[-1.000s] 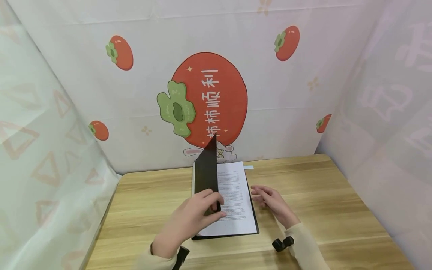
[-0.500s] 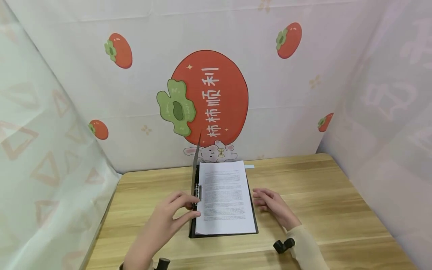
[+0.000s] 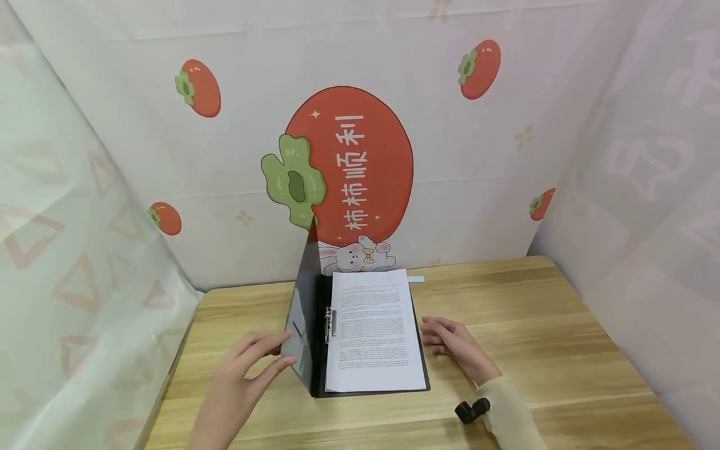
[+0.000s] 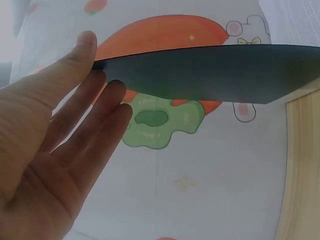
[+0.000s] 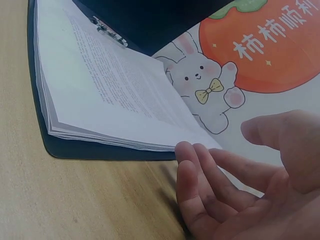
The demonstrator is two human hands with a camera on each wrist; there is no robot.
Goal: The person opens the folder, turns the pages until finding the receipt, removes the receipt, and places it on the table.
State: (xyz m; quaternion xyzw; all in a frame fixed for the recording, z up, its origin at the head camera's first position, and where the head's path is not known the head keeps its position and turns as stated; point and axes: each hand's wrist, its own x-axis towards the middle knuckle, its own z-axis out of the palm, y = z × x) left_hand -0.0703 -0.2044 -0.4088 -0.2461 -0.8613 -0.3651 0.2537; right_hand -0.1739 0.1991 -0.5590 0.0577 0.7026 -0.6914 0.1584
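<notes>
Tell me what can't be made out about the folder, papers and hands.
Print on the top sheet: head view, too small to read.
Faces of the lower sheets: right wrist view, covered by the top sheet.
Outer face of the cover: head view, turned away.
Base of the left hand: left wrist view, cut off by the frame's edge.

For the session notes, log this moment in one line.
left hand: pinching raised cover | right hand: beside folder, holding nothing | papers: uncovered

White persimmon-print backdrop (image 3: 360, 150) behind wood-grain table (image 3: 540, 331)
</notes>
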